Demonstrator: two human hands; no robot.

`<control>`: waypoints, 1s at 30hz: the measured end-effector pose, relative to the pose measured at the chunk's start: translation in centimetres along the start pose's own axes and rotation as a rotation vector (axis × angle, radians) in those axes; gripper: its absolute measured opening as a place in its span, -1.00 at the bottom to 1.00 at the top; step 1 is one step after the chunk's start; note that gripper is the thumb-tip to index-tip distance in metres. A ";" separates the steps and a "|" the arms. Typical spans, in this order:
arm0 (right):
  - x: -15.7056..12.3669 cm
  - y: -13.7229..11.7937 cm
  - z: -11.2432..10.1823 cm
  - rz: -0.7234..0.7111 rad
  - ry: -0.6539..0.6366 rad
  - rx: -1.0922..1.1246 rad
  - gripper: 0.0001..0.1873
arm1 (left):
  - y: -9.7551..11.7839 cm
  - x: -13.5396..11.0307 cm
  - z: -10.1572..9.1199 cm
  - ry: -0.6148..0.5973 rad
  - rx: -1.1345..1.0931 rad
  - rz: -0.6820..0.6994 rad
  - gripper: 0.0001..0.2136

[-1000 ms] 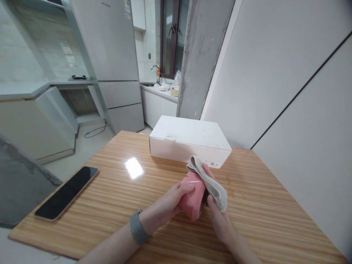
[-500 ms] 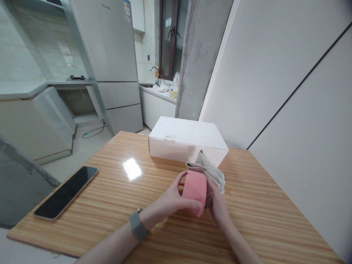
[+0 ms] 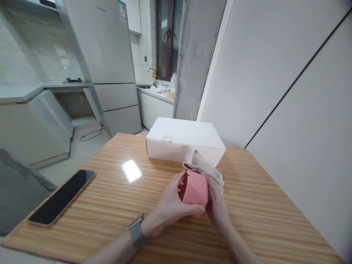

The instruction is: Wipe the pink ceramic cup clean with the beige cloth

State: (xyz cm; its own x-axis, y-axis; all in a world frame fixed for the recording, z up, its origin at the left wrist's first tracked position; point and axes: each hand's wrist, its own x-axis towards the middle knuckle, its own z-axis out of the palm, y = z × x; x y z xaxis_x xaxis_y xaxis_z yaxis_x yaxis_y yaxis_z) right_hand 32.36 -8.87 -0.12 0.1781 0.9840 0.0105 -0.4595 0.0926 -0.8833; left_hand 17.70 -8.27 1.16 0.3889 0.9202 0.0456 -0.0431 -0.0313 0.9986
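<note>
A pink faceted container (image 3: 196,189) is tilted in my left hand (image 3: 176,201), thumb along its near side and fingers round its far rim. Its opening faces left, and small yellowish marks or pieces show inside; I cannot make out which. My right hand (image 3: 218,205) is closed on a folded grey cloth (image 3: 207,170) and presses it against the container's right side. The cloth's upper folds stick out past the container. Most of my right fingers are hidden behind cloth and container.
Behind my hands a white box (image 3: 184,137) lies on the wooden table (image 3: 110,205). A black-screened phone (image 3: 63,196) rests near the table's left edge. A pale wall (image 3: 275,66) rises along the right, and a fridge (image 3: 104,47) stands beyond the table.
The container has turned in my left hand, so more of its opening and inside shows on the left. My right hand stays on the cloth. The whole view has shifted slightly.
</note>
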 end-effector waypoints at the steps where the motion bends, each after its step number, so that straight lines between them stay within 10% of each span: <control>1: -0.1 0.2 -0.1 -0.002 0.015 0.000 -0.59 | 0.1 0.0 0.0 0.002 -0.009 -0.014 -0.12; 10: -1.8 1.8 -0.6 -0.047 0.150 -0.061 -0.49 | -0.7 0.7 -0.6 -0.025 -0.212 -0.092 -0.33; 20: -0.4 0.9 -0.6 0.073 0.219 -0.020 -0.51 | 0.2 0.0 -0.5 -0.076 -0.192 -0.148 0.09; 30: -0.8 -0.1 0.4 0.066 0.084 0.072 -0.55 | 0.6 -0.2 -0.5 -0.023 -0.082 -0.019 -0.06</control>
State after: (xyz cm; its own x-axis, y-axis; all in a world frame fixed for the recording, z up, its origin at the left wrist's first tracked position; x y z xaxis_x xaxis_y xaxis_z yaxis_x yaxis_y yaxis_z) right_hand 31.95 -9.63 0.14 0.2158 0.9724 -0.0883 -0.5333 0.0416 -0.8449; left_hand 17.13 -8.23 1.78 0.4113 0.9111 0.0285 -0.1108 0.0190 0.9937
